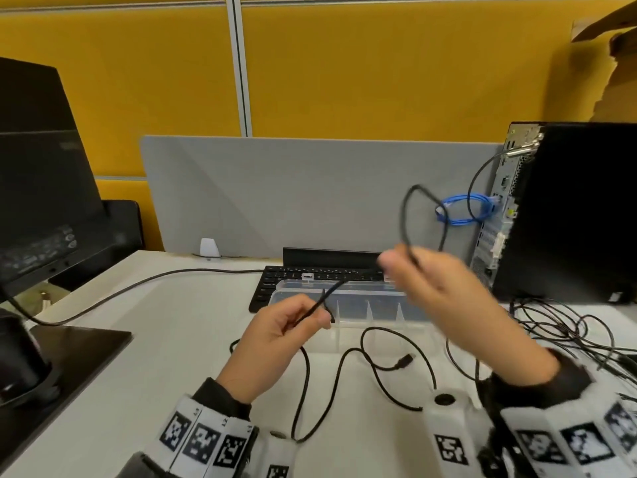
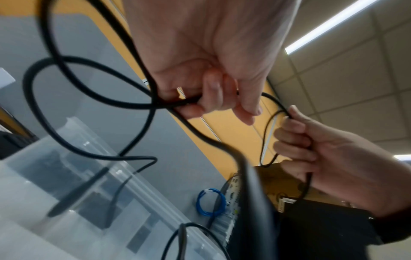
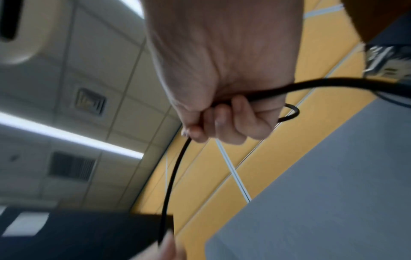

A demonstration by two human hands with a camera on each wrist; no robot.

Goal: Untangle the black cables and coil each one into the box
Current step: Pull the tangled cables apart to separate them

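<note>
The bench (image 1: 179, 357) runs under both my hands, and the clear box (image 1: 348, 301) sits on it just beyond and below them, its long side lying left to right with thin dividers standing across it. To the right of my right grip a tangle of other cables (image 1: 568, 326) is heaped on the bench, well apart from the one I am working.

That black cable (image 1: 405, 215) is up in the air between my hands. My right hand (image 1: 444, 288) is closed round it, fingers curled, with a loop standing up above the knuckles. My left hand (image 1: 279, 334) pinches the same cable lower and nearer to me, between thumb and fingers; the wrist view shows more than one strand passing through that pinch. From the left grip the slack drops toward me and trails in curves across the bench, ending at a plug (image 1: 405, 361) lying between my wrists.

I judge the coil is only begun. The run between grips slants up from left to right, and the box lies straight ahead, nearer my left hand.
</note>
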